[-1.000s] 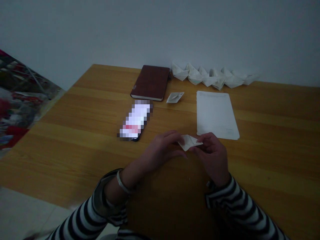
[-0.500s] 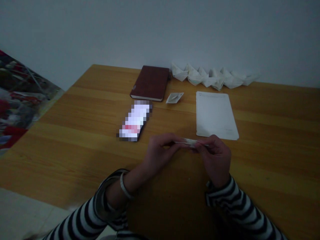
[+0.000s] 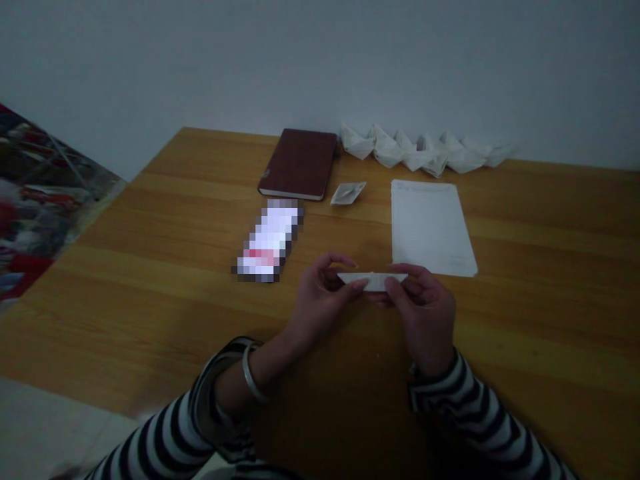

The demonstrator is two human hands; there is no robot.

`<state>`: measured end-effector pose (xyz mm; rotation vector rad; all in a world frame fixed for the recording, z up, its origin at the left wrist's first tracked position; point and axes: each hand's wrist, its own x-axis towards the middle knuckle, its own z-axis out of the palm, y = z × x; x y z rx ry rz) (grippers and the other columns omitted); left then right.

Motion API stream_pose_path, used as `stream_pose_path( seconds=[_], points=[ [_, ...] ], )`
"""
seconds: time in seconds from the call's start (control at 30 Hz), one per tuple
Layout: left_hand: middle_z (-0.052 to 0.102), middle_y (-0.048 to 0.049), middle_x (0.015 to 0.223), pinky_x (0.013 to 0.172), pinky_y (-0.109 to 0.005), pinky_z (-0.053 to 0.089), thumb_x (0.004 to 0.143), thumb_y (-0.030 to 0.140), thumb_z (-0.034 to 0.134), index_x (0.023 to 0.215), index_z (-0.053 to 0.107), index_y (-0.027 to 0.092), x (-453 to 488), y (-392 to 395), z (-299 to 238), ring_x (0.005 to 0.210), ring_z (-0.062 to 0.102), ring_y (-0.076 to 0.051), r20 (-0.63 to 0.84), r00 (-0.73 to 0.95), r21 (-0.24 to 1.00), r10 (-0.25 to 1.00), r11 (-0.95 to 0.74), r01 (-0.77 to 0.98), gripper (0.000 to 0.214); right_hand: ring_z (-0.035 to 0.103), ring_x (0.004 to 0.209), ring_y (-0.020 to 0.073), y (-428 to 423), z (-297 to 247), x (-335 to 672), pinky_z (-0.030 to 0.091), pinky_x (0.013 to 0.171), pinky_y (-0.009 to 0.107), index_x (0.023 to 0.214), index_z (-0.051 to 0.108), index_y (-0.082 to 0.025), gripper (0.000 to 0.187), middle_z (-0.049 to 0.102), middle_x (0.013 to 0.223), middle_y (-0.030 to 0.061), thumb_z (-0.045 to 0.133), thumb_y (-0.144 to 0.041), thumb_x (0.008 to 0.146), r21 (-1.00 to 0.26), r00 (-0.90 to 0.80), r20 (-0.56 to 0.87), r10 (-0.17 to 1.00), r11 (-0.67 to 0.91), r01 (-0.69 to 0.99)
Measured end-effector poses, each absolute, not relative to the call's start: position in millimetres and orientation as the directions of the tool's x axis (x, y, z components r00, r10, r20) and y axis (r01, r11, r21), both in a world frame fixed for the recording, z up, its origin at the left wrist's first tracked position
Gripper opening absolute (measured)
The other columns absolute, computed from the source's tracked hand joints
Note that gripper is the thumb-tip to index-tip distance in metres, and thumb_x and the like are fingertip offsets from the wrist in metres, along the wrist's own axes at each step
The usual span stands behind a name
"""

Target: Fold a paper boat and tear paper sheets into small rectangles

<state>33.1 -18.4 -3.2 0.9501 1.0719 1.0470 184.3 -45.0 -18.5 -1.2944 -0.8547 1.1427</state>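
A small folded paper boat (image 3: 376, 283), white and flat-sided, is held level above the front part of the table. My left hand (image 3: 323, 293) pinches its left end, thumb on the near side. On its right end, my right hand (image 3: 427, 310) grips it in the same way, thumb tip pressed against the paper. The fingers behind the boat are partly hidden. Just beyond my right hand lies a stack of lined white paper (image 3: 433, 227).
A phone (image 3: 270, 237) with a lit, blurred screen lies to the left. Behind it rests a brown notebook (image 3: 303, 163). A single small folded paper boat (image 3: 349, 193) sits beside the notebook. Several paper boats (image 3: 420, 152) stand in a row along the wall at the back of the wooden table (image 3: 150, 253).
The folded paper has turned so that its long side now faces me; before, it showed edge-on. My fingers have shifted, with both thumbs now on its near side.
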Motion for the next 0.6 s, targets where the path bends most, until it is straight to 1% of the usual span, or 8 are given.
stream_pose_path(
  seconds=[0.1,0.17,0.23,0.3,0.37,0.43,0.53,0.6],
  points=[
    [0.068,0.0007,0.065,0.054,-0.019,0.049,0.076,0.027,0.077,0.099,0.054,0.017,32.5,-20.1,-7.6,0.056,0.064,-0.011,-0.254,0.158,0.939,0.954,0.283,-0.196,0.034,0.064,0.043,0.0115,-46.6,-16.8,182.7,0.054,0.044,0.020,0.109,0.061,-0.021,0.026,0.068,0.056,-0.0045,0.066,-0.028,0.085,-0.996,0.292,-0.067,0.954,-0.049,-0.070],
    [0.068,0.0013,0.061,0.051,-0.020,0.048,0.081,0.033,0.072,0.111,0.050,0.018,30.7,-19.2,-9.4,0.051,0.062,-0.012,-0.299,0.217,0.920,0.929,0.341,-0.193,0.040,0.062,0.043,0.0107,-47.8,-17.0,182.3,0.054,0.045,0.021,0.112,0.058,-0.021,0.027,0.067,0.056,-0.0055,0.065,-0.027,0.086,-0.999,0.265,-0.038,0.963,-0.030,-0.033],
    [0.068,0.0008,0.063,0.049,-0.021,0.048,0.082,0.036,0.071,0.118,0.048,0.018,29.3,-17.6,-9.5,0.050,0.062,-0.012,-0.336,0.307,0.900,0.890,0.400,-0.175,0.047,0.060,0.043,0.0100,-49.1,-18.3,181.8,0.051,0.043,0.020,0.111,0.057,-0.022,0.026,0.065,0.057,-0.0059,0.064,-0.027,0.087,-1.000,0.227,-0.021,0.974,-0.018,-0.017],
    [0.068,-0.0007,0.064,0.049,-0.020,0.048,0.080,0.036,0.073,0.108,0.057,0.014,28.9,-16.6,-8.3,0.050,0.061,-0.011,-0.353,0.388,0.900,0.851,0.422,-0.106,0.039,0.059,0.046,0.0093,-50.6,-20.2,180.9,0.048,0.044,0.019,0.111,0.055,-0.023,0.025,0.065,0.060,-0.0058,0.063,-0.026,0.087,-1.000,0.197,-0.002,0.980,-0.001,-0.006],
    [0.065,-0.0019,0.061,0.047,-0.018,0.046,0.083,0.039,0.069,0.085,0.064,0.011,29.4,-17.0,-7.2,0.048,0.058,-0.009,-0.361,0.447,0.912,0.819,0.410,-0.015,0.028,0.057,0.048,0.0091,-51.9,-22.1,180.0,0.046,0.046,0.019,0.113,0.054,-0.024,0.025,0.064,0.061,-0.0059,0.062,-0.026,0.089,-1.000,0.177,0.014,0.984,0.013,0.007],
    [0.062,-0.0018,0.056,0.044,-0.017,0.044,0.086,0.041,0.063,0.070,0.062,0.011,30.0,-18.9,-6.9,0.045,0.056,-0.008,-0.359,0.437,0.926,0.825,0.373,0.057,0.034,0.056,0.050,0.0100,-52.4,-23.9,179.8,0.045,0.047,0.021,0.116,0.053,-0.025,0.027,0.061,0.061,-0.0061,0.060,-0.028,0.090,-1.000,0.153,0.013,0.988,0.011,0.010],
    [0.057,0.0008,0.050,0.040,-0.016,0.041,0.090,0.043,0.056,0.066,0.059,0.013,30.3,-23.3,-8.2,0.041,0.052,-0.008,-0.318,0.389,0.948,0.865,0.281,0.151,0.038,0.053,0.051,0.0117,-51.2,-25.9,181.5,0.042,0.046,0.022,0.123,0.051,-0.026,0.042,0.058,0.061,-0.0061,0.067,-0.032,0.085,-0.999,0.046,-0.020,0.999,-0.021,0.029],
    [0.055,0.0023,0.048,0.039,-0.016,0.039,0.092,0.044,0.052,0.072,0.060,0.014,30.3,-25.5,-9.5,0.039,0.051,-0.008,-0.302,0.418,0.951,0.857,0.236,0.202,0.037,0.052,0.050,0.0120,-49.9,-25.7,183.0,0.042,0.046,0.023,0.126,0.051,-0.027,0.049,0.059,0.062,-0.0054,0.071,-0.033,0.082,-0.997,-0.048,-0.049,0.998,-0.045,0.068]
  ],
)
